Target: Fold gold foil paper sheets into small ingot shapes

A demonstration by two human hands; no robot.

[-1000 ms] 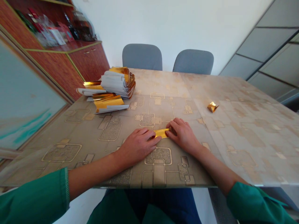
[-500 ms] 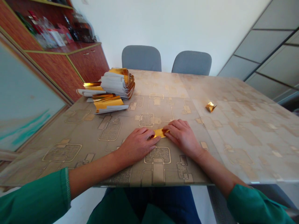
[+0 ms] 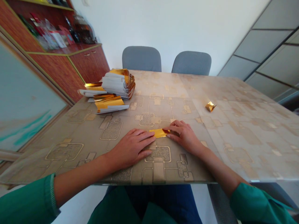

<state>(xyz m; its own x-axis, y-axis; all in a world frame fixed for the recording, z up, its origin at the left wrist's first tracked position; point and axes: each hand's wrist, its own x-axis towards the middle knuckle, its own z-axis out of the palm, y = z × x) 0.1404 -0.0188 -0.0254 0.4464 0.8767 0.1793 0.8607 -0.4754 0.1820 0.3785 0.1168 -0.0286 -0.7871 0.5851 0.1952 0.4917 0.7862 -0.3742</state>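
A narrow folded strip of gold foil paper (image 3: 159, 133) lies on the table in front of me. My left hand (image 3: 133, 146) rests flat with its fingers stretched out, the fingertips touching the strip's left end and the thumb apart on the tablecloth. At the other end, my right hand (image 3: 183, 135) pinches the strip between thumb and fingers, which hide that end. Farther right sits a small folded gold paper piece (image 3: 210, 106), apart from both hands.
Stacks of gold and white paper sheets (image 3: 116, 85) stand at the table's back left. The table (image 3: 233, 130) has a patterned cover. Two grey chairs (image 3: 141, 58) are behind it, and a wooden cabinet (image 3: 88, 60) with bottles is at the left.
My left hand has released its pinch on the strip, spreading flat and shifting slightly left, so more gold shows. The right hand stays at its end.
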